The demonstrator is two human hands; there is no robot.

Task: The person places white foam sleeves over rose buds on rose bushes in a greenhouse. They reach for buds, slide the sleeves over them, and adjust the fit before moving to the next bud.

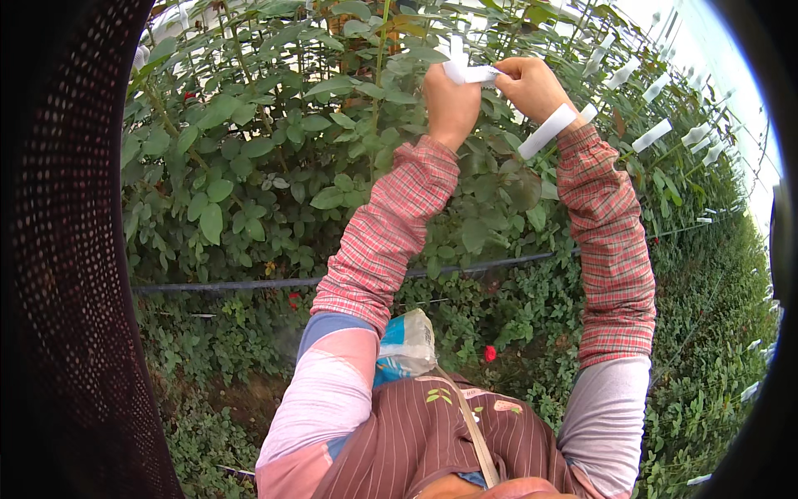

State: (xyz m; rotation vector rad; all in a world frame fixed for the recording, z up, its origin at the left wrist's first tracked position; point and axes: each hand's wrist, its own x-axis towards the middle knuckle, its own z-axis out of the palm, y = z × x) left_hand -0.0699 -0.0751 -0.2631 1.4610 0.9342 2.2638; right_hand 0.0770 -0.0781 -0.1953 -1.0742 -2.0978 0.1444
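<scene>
At the top centre, my left hand [453,106] is closed around the lower part of a white sleeve [456,59] among the upper leaves of the rose plants [349,125]. Just to its right, my right hand [530,87] pinches the end of a white strip [481,74] between thumb and fingers. That strip reaches across to the sleeve at my left hand and bears small print. Another white band [547,131] sits at my right wrist, over the edge of the checked sleeve cover. What lies inside the held sleeve is hidden.
White sleeves [652,135] stand on several stems at the right. A dark hose [249,285] runs across below the foliage. A bag [408,343] hangs at my front on a strap. Red flowers [490,353] show lower down, and dark mesh [68,218] borders the left side.
</scene>
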